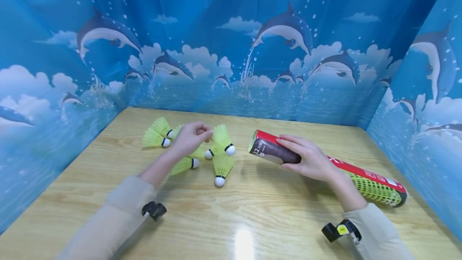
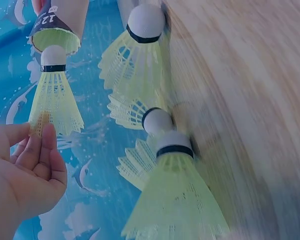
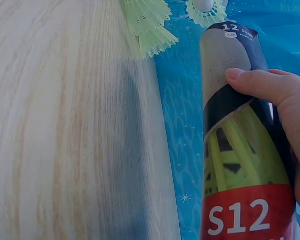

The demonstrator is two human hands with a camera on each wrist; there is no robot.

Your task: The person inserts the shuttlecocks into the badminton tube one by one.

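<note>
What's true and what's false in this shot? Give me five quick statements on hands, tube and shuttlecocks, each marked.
1. The right hand grips the tube. True.
2. The tube stands upright. False: it is tipped well over, with its open end toward the person's left.
3. The left hand pinches a yellow shuttlecock. True.
4. That shuttlecock is pinched by its white tip. False: by its skirt; the white tip faces the tube.
5. The loose shuttlecocks lie to the person's right of the tube. False: they lie to its left.
</note>
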